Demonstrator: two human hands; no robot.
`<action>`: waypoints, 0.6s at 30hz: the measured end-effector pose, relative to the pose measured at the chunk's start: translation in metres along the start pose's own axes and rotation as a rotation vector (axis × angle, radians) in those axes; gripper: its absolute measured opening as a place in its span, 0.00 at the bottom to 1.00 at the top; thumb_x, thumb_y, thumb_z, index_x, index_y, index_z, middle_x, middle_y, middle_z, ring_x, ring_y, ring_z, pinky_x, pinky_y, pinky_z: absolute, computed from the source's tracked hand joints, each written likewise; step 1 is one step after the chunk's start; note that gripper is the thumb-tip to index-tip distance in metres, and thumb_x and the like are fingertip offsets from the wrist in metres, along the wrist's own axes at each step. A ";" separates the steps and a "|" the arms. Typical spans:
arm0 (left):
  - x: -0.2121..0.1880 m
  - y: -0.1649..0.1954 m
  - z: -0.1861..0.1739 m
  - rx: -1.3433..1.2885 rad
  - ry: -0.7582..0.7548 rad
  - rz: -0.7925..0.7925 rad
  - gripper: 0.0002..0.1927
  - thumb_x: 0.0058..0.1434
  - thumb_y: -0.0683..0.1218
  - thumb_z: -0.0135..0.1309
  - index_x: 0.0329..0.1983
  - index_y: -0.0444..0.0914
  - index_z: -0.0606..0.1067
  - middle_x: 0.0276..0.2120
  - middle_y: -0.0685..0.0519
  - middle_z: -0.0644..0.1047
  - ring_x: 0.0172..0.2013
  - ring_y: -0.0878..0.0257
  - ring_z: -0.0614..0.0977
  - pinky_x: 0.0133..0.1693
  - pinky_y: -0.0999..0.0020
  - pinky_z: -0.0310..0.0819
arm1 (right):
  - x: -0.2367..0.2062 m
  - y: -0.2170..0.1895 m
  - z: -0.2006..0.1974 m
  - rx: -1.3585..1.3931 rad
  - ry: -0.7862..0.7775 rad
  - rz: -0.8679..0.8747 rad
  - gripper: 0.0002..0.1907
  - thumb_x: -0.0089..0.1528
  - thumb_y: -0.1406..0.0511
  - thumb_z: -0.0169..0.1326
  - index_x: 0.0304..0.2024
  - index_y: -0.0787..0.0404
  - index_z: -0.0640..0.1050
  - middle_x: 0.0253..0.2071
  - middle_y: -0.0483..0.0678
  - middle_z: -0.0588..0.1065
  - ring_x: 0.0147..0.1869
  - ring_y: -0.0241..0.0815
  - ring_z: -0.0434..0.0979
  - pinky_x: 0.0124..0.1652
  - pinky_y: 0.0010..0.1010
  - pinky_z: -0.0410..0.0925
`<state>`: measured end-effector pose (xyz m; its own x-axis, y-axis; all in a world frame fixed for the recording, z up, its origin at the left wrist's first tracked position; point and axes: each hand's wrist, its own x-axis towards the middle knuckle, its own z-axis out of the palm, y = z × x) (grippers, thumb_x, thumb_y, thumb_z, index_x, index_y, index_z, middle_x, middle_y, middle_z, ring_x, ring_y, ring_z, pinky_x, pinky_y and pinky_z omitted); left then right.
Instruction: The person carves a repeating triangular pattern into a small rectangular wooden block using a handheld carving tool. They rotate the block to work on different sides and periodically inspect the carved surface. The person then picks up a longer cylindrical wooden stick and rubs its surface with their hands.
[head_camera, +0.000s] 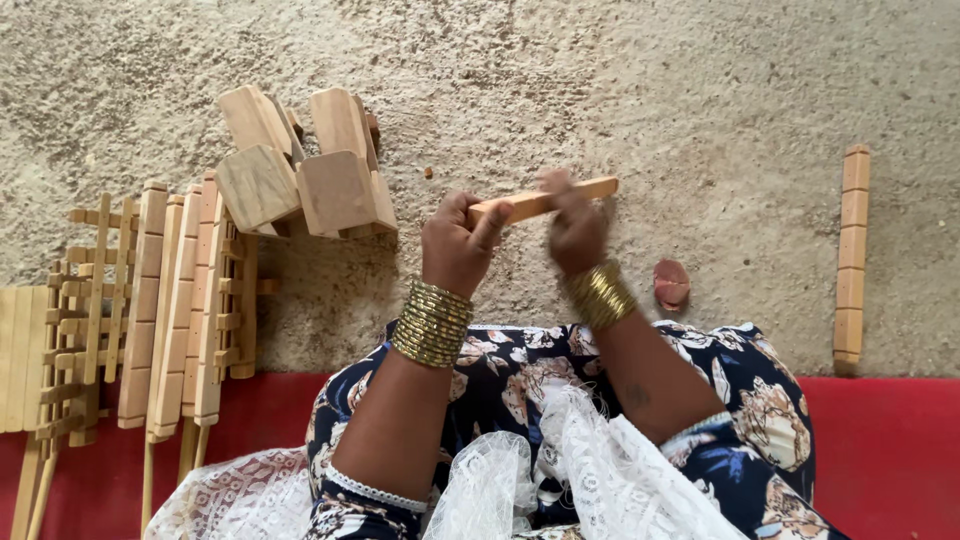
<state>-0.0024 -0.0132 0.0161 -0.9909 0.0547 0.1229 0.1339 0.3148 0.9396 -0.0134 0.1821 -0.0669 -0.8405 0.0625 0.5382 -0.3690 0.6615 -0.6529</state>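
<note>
A short flat wooden stick (545, 199) is held level above the sandy ground. My left hand (458, 240) grips its left end with the thumb on top. At the stick's middle, my right hand (575, 228) closes over it, blurred by motion. Both wrists carry stacks of gold bangles. I sit with a dark floral cloth and white lace over my lap.
Several thick wooden blocks (300, 165) lie stacked at upper left. Notched wooden strips and slatted frames (170, 310) cover the left side. One long notched strip (852, 260) lies at right. A small reddish piece (671, 283) rests beside my right wrist. A red mat (890, 450) lies beneath me.
</note>
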 end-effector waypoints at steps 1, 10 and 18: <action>0.002 -0.003 -0.001 0.059 0.010 -0.024 0.31 0.60 0.70 0.51 0.32 0.37 0.72 0.20 0.54 0.77 0.21 0.69 0.80 0.20 0.77 0.76 | -0.005 -0.025 0.008 0.048 0.034 -0.189 0.17 0.70 0.78 0.40 0.58 0.65 0.74 0.60 0.57 0.74 0.64 0.50 0.78 0.57 0.30 0.79; 0.004 -0.007 0.003 -0.297 0.115 -0.336 0.26 0.60 0.65 0.55 0.34 0.36 0.72 0.23 0.52 0.81 0.20 0.70 0.81 0.21 0.77 0.76 | 0.001 -0.008 -0.003 -0.096 -0.208 0.483 0.26 0.67 0.77 0.35 0.66 0.60 0.67 0.71 0.53 0.65 0.56 0.45 0.78 0.39 0.38 0.73; 0.004 0.002 0.004 -0.251 0.053 -0.270 0.26 0.61 0.64 0.54 0.36 0.36 0.71 0.24 0.54 0.79 0.21 0.70 0.82 0.22 0.78 0.80 | -0.002 0.048 -0.017 -0.159 -0.041 0.430 0.30 0.58 0.82 0.36 0.61 0.69 0.72 0.66 0.63 0.67 0.72 0.53 0.65 0.66 0.36 0.65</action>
<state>-0.0056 -0.0084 0.0170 -0.9902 -0.0497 -0.1304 -0.1336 0.0683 0.9887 -0.0233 0.2263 -0.0904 -0.9199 0.3295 0.2127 0.0801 0.6887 -0.7206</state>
